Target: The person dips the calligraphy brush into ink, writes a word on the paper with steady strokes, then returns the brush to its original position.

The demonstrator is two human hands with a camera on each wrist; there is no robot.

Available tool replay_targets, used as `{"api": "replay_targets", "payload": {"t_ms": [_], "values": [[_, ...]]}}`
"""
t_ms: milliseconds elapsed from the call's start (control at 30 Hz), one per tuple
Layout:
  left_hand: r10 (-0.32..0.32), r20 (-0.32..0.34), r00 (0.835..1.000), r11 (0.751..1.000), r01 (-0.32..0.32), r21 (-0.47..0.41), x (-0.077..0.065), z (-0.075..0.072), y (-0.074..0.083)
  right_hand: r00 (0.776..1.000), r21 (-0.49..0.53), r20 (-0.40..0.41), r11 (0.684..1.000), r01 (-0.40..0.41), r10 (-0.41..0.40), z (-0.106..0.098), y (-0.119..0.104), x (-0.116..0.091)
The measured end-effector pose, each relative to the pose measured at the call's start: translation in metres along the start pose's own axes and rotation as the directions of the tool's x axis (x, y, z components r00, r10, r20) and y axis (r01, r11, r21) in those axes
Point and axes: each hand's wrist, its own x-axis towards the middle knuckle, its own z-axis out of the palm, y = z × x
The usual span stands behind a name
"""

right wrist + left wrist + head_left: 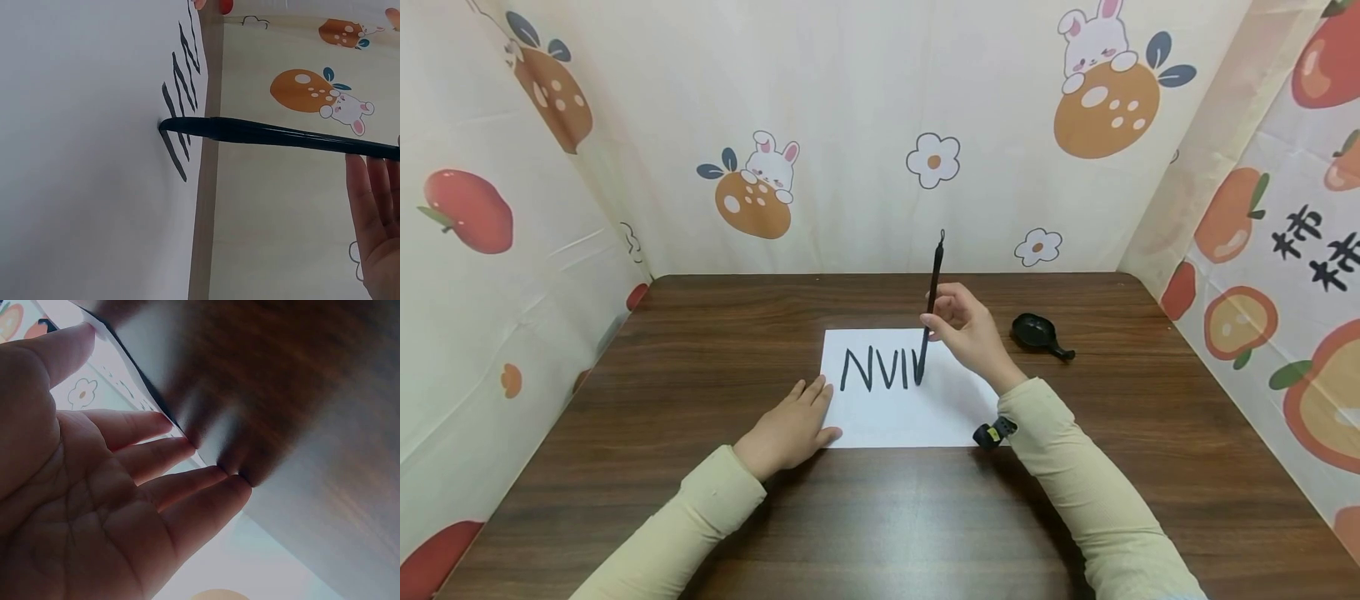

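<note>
In the head view my right hand (pixel 966 329) pinches a black writing brush (pixel 935 275), held nearly upright. Its tip touches a white sheet of paper (pixel 880 425) at the foot of the last stroke in a row of black brushed letters (pixel 880 369). In the right wrist view the bristles of the brush (pixel 262 132) bend against the paper (pixel 81 156), and fingers of the right hand (pixel 378 219) show on the handle. My left hand (pixel 790 425) lies with straight fingers on the paper's left edge; in the left wrist view the fingertips of the left hand (pixel 125 494) touch the surface.
A small black dish with a handle (pixel 1036 332) stands right of the paper on the brown wooden table (pixel 715 333). A dark band with a small device (pixel 994 433) sits at the right wrist. Printed curtains (pixel 850 100) enclose the table's back and sides.
</note>
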Motion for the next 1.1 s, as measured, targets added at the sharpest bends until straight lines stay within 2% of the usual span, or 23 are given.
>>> {"api": "replay_targets", "payload": {"t_ms": [300, 567, 800, 1100], "values": [[-0.009, 0.007, 1.0, 1.0, 0.009, 0.0, 0.0, 0.001, 0.0, 1.0, -0.007, 0.027, 1.0, -0.005, 0.005, -0.001, -0.004, 0.0], [-0.003, 0.003, 1.0, 1.0, 0.003, -0.004, 0.0, 0.001, 0.0, 0.998, 0.021, -0.059, 1.0, 0.021, -0.02, -0.007, -0.009, 0.008], [0.001, 0.003, 1.0, 1.0, -0.001, 0.0, 0.0, 0.0, 0.0, 0.988, 0.012, -0.151, 0.999, 0.035, -0.033, -0.008, -0.004, 0.014], [0.007, 0.004, 1.0, 1.0, -0.007, 0.004, -0.001, -0.001, 0.0, 0.986, 0.033, -0.167, 0.999, -0.008, 0.013, -0.002, 0.001, 0.015]]}}
